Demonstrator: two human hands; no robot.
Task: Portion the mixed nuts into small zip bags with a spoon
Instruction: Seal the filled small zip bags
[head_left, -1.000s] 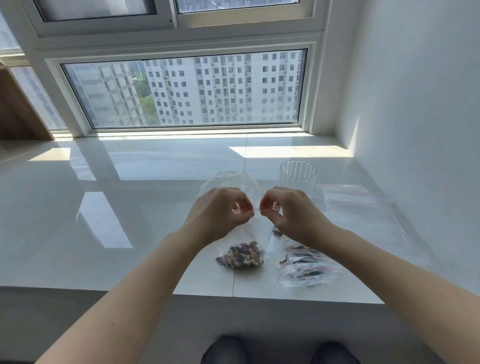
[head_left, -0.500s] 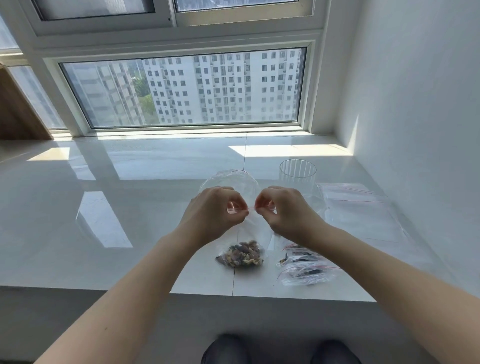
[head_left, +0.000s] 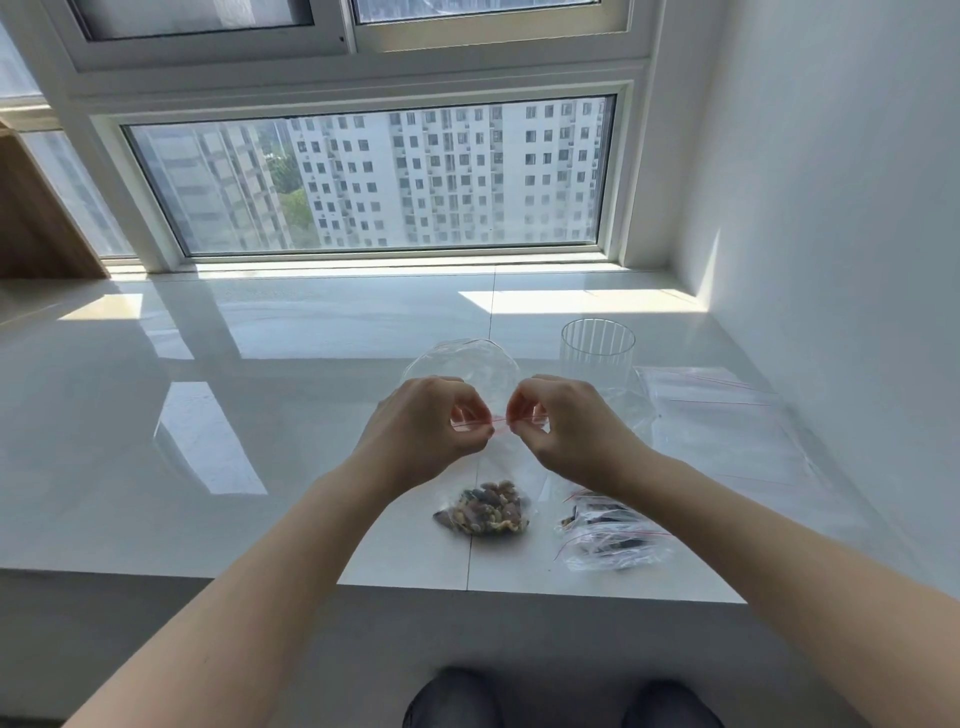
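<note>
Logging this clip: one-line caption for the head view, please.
Both hands, left hand and right hand, pinch the red zip strip of a nut-filled bag above the white sill, filled bags alongside.

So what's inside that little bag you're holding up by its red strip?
Mixed nuts fill the bottom of the small zip bag; above them it looks empty. Both hands' fingers cover parts of its red strip.

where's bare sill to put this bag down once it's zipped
The left half of the sill is bare, from the left hand out to the wooden panel. So is the strip under the window. The right is crowded: glass, empty bags, filled bags.
</note>
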